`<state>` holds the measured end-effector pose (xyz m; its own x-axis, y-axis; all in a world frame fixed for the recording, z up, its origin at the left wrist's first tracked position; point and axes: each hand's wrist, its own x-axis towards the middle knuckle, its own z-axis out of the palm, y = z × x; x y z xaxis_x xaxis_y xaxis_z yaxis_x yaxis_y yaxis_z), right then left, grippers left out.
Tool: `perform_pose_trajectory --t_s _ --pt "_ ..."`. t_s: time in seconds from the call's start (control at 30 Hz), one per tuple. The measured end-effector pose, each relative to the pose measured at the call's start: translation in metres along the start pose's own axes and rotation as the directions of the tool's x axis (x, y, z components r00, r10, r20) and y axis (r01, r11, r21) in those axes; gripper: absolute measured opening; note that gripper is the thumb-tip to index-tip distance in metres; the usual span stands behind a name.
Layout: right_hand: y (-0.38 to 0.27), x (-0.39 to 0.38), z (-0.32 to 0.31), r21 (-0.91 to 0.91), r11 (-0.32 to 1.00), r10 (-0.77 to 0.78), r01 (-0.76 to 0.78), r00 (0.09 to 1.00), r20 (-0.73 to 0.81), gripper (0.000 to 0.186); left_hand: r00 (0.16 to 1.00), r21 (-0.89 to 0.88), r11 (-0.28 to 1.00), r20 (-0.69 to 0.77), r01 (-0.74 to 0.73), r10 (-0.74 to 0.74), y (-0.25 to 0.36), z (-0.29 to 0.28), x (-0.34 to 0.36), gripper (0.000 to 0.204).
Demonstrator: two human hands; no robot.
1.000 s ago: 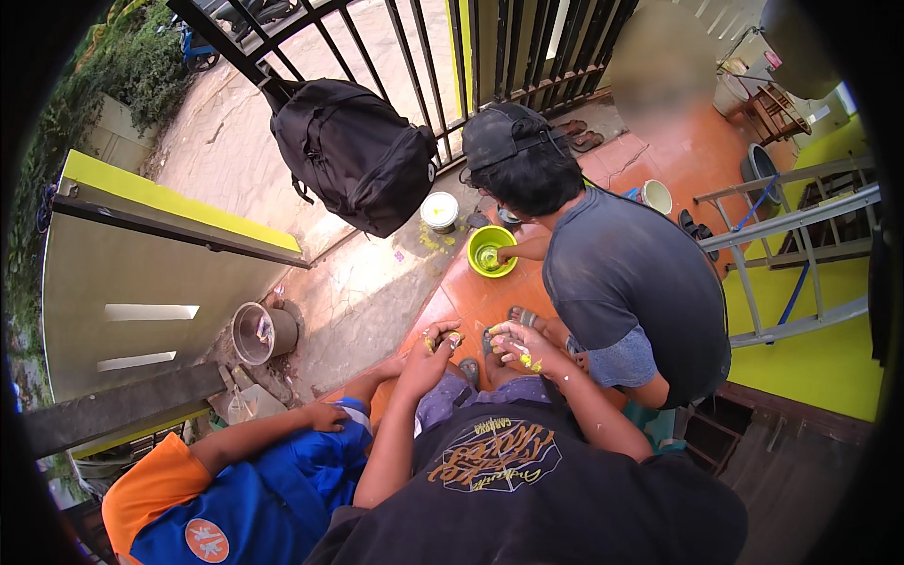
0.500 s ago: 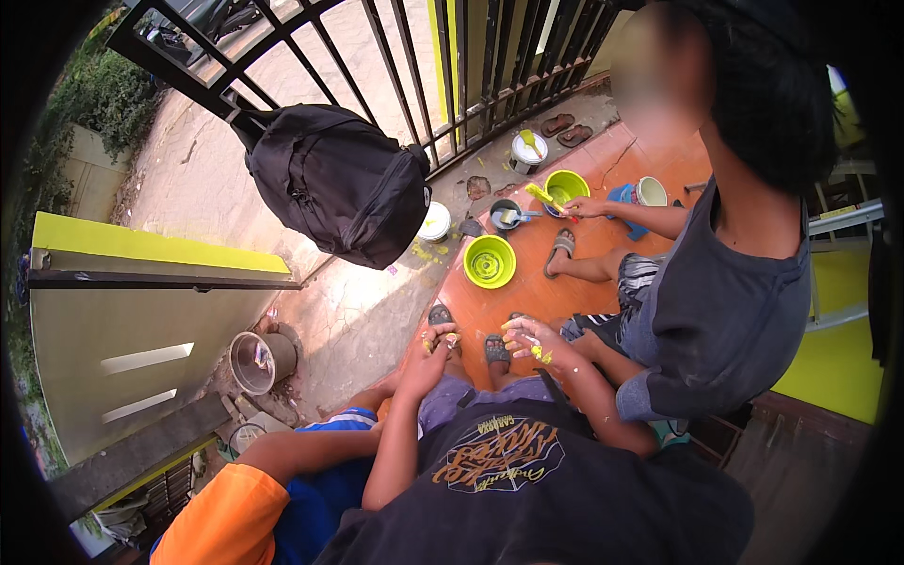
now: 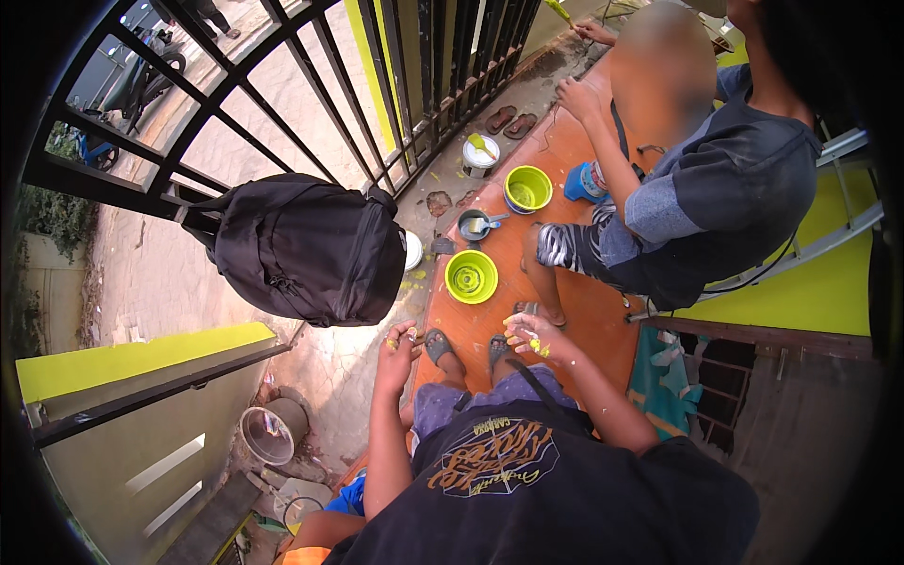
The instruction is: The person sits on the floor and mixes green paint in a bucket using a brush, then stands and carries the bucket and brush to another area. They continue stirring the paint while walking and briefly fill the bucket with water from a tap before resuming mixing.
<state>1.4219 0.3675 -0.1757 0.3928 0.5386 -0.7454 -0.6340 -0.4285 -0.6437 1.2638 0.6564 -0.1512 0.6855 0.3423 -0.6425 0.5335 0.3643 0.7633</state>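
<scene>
Both my hands are raised in front of my lap, apart from each other, with no tool in them. My left hand (image 3: 400,345) has loosely bent, parted fingers with paint on them. My right hand (image 3: 533,336) is smeared with yellow-green and white paint, its fingers apart. Beyond them on the orange floor stands a lime-green tub (image 3: 471,300), paint-streaked inside. Just past it, a brush lies across a small dark pot (image 3: 468,234). A second lime-green tub (image 3: 511,201) stands farther off.
A black backpack (image 3: 301,250) hangs on the black gate (image 3: 250,89). A person in a grey shirt (image 3: 753,179) sits at right; a raised hand there holds a yellow-green brush (image 3: 559,10). A lidded white bucket (image 3: 479,163), sandals (image 3: 501,119) and a grey bucket (image 3: 290,421) stand around.
My left hand has moved left, away from my right hand. The yellow-green brush has gone from over the far tub up toward the gate. The grey-shirted person leans farther back; my view has shifted.
</scene>
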Motion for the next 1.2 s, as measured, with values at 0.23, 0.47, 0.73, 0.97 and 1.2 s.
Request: perform_pose_trajectory --t_s 0.23,0.47,0.73,0.97,1.2 --pt "-0.011 -0.010 -0.024 0.059 0.997 0.063 -0.058 0.994 -0.091 0.044 0.999 0.036 0.999 0.038 0.037 -0.039 0.008 0.006 0.028 0.038" --pt "-0.030 0.029 -0.090 0.013 0.999 0.044 -0.044 0.999 -0.015 0.041 0.991 -0.062 0.992 -0.079 0.108 -0.112 -0.010 0.045 0.038 0.036" --pt "-0.022 0.172 -0.190 -0.024 0.982 0.189 -0.188 0.978 0.090 0.033 0.909 -0.371 0.892 -0.221 0.258 -0.355 -0.083 0.113 0.074 0.035" --pt "0.060 0.396 -0.270 -0.335 0.938 0.092 -0.090 0.996 -0.012 0.038 0.918 -0.227 0.917 -0.150 0.328 -0.366 -0.196 0.109 0.200 0.038" --pt "0.148 0.656 -0.297 -0.990 0.126 -0.188 -0.066 0.978 -0.090 0.066 0.964 0.208 0.966 -0.248 0.153 -0.099 -0.329 0.032 0.426 0.044"
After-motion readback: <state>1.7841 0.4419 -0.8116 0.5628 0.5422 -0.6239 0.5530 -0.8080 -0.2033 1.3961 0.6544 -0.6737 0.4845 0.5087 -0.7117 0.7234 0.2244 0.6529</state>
